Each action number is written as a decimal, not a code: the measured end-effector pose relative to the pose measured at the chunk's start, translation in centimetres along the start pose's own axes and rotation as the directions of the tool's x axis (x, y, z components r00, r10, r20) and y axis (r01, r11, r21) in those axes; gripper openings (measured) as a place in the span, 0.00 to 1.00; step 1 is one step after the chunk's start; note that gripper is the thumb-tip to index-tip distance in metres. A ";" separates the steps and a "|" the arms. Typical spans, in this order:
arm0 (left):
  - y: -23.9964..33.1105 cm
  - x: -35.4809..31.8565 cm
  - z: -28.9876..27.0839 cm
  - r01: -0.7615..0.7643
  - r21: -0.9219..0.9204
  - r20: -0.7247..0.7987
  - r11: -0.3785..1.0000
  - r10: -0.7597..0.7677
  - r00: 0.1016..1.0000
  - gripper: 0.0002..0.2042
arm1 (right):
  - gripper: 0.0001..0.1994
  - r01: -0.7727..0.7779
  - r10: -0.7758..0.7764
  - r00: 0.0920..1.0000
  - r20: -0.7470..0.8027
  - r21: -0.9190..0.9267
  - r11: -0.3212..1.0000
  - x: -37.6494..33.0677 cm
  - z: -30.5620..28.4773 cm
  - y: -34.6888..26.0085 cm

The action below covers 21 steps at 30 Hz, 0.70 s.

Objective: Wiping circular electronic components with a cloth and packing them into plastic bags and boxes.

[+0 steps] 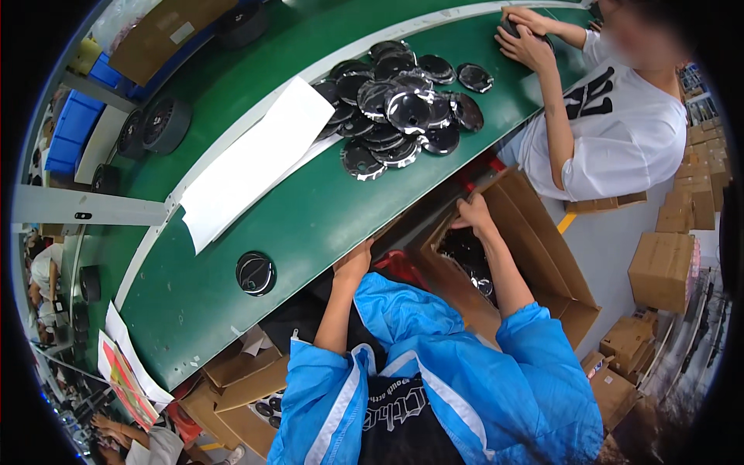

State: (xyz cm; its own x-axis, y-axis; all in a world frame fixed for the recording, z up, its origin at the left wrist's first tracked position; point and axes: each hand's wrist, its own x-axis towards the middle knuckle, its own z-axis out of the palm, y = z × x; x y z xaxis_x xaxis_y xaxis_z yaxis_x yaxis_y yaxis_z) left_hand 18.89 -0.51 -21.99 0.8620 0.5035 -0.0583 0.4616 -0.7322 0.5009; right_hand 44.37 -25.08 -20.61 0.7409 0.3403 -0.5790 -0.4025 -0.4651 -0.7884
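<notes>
My left hand (354, 262) is at the near edge of the green table (310, 229), its fingers mostly hidden there. My right hand (473, 214) is closed on the upper rim of an open cardboard box (535, 236) beside the table. Black, shiny pieces lie inside that box, partly covered by my right forearm. On the table beyond my hands is a heap of round black discs (407, 108) in clear plastic wrap. One small stack of black discs (256, 273) sits apart, left of my left hand.
White sheets (260, 163) lie left of the heap. A co-worker (620, 132) in a white shirt handles a dark round part at the far right. Another open box (256, 380) stands below the table at left. Stacked cartons (663, 267) line the right side.
</notes>
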 end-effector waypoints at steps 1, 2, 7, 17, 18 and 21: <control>0.3 0.0 -0.2 -0.001 0.002 0.010 1.000 0.001 1.000 0.14 | 0.18 0.017 -0.017 0.999 -0.043 0.002 1.000 0.0 0.7 0.0; 0.6 0.0 -0.5 0.006 0.003 0.029 1.000 -0.006 1.000 0.14 | 0.18 0.035 -0.035 0.996 -0.086 0.002 0.999 0.0 1.4 0.1; 1.1 -0.4 -1.2 0.028 0.034 0.068 0.999 -0.031 0.997 0.15 | 0.15 0.084 -0.096 0.982 -0.164 -0.075 0.994 -1.7 6.0 -0.9; -1.0 -1.5 1.2 -0.060 0.084 -0.012 0.995 0.061 0.998 0.16 | 0.20 0.205 -0.208 0.978 -0.013 -0.116 0.972 2.8 5.7 -3.3; -0.9 -1.6 1.2 -0.058 0.091 -0.007 0.994 0.059 0.998 0.16 | 0.19 0.181 -0.182 0.983 -0.024 -0.050 0.982 3.2 5.3 -4.0; -0.3 -1.1 1.5 -0.037 0.100 -0.017 0.994 0.039 0.999 0.15 | 0.19 0.167 -0.164 0.984 -0.075 0.047 0.985 3.0 6.1 -4.5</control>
State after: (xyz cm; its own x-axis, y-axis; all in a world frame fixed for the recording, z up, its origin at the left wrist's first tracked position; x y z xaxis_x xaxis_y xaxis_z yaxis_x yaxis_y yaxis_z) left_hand 18.08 -1.57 -23.33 0.8758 0.4820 -0.0242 0.4477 -0.7927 0.4137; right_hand 45.18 -16.97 -20.07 0.8351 0.3494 -0.4249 -0.2978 -0.3623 -0.8832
